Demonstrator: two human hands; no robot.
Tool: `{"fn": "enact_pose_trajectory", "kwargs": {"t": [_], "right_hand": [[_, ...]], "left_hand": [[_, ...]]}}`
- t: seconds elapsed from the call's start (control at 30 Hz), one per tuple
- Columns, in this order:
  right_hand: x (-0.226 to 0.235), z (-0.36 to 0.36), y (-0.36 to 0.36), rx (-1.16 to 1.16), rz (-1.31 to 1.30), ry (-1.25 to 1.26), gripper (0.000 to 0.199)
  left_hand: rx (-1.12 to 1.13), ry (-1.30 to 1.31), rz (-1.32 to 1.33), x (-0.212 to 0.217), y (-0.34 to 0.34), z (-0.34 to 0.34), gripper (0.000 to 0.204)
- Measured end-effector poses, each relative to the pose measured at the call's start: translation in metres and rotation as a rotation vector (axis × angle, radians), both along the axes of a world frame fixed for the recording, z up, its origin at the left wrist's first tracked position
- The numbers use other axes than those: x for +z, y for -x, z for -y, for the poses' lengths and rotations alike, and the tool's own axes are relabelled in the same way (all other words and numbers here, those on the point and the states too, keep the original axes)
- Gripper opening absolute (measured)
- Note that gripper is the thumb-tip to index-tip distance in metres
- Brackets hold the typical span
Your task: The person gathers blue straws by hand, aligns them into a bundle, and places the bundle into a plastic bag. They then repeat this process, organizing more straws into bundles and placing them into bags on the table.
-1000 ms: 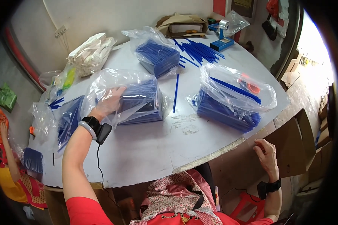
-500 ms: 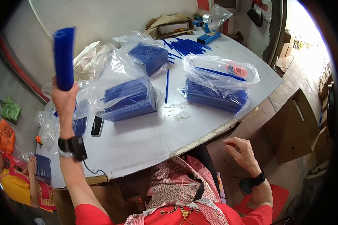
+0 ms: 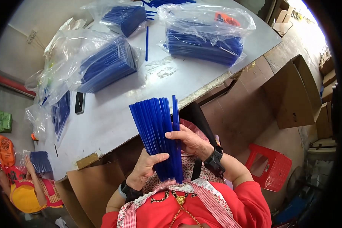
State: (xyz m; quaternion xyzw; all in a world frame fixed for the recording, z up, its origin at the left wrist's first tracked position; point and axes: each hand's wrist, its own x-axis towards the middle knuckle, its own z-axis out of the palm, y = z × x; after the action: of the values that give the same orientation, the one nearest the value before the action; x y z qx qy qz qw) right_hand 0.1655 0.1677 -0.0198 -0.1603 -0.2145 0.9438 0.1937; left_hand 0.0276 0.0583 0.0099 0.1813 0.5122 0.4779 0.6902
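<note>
Against my apron I hold a fanned bundle of translucent blue plastic straws [image 3: 152, 125] upright, spread at the top. My left hand [image 3: 143, 169] is wrapped round its lower left part, thumb across the front. On the other side, my right hand [image 3: 192, 140] grips the right edge, its thumb on a few straws that stand slightly apart and higher. The fingers behind the bundle are hidden. Beyond my hands, a clear plastic bag of straws [image 3: 108, 64] lies on the table, with another bag [image 3: 205, 43] to the right and a third bag [image 3: 125, 19] farther back.
On the white table [image 3: 114, 117] lie a phone [image 3: 79, 103], a single straw [image 3: 147, 43] and an orange-handled tool [image 3: 227, 18]. Open cardboard boxes stand below the table and at right, near a red stool [image 3: 269, 167]. A co-worker in yellow [image 3: 26, 195] handles blue straws at far left.
My left hand has brought the raised bundle down to my apron. My right hand has come over from the right and now grips it too. The bundle has fanned out; the view has tilted down.
</note>
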Motion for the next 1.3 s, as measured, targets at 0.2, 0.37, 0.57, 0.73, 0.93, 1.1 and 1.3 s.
{"fn": "enact_pose_trajectory", "kwargs": {"t": [0.2,0.37,0.57,0.73,0.93,1.1,1.3], "right_hand": [[-0.01,-0.001,0.001,0.002,0.001,0.031,0.055],[0.002,-0.005,0.001,0.027,-0.008,0.069,0.057],[0.004,-0.011,0.006,0.034,0.002,0.055,0.059],[0.005,-0.021,0.0,0.064,0.032,0.035,0.06],[0.002,-0.026,0.002,0.037,-0.008,0.067,0.061],[-0.005,-0.033,0.004,0.023,0.046,0.046,0.062],[-0.004,-0.042,-0.005,0.046,0.023,0.061,0.063]], "left_hand": [[0.052,0.024,0.109,-0.001,0.003,0.008,0.056],[0.06,0.013,0.103,0.016,0.008,0.012,0.056],[0.11,0.027,0.04,0.011,0.016,0.018,0.051],[0.145,0.032,0.033,0.012,0.014,0.02,0.045],[0.123,-0.01,-0.01,0.013,0.012,0.015,0.041],[0.149,-0.016,-0.033,0.008,0.009,0.012,0.041],[0.183,0.02,-0.007,0.008,0.004,0.003,0.042]]}}
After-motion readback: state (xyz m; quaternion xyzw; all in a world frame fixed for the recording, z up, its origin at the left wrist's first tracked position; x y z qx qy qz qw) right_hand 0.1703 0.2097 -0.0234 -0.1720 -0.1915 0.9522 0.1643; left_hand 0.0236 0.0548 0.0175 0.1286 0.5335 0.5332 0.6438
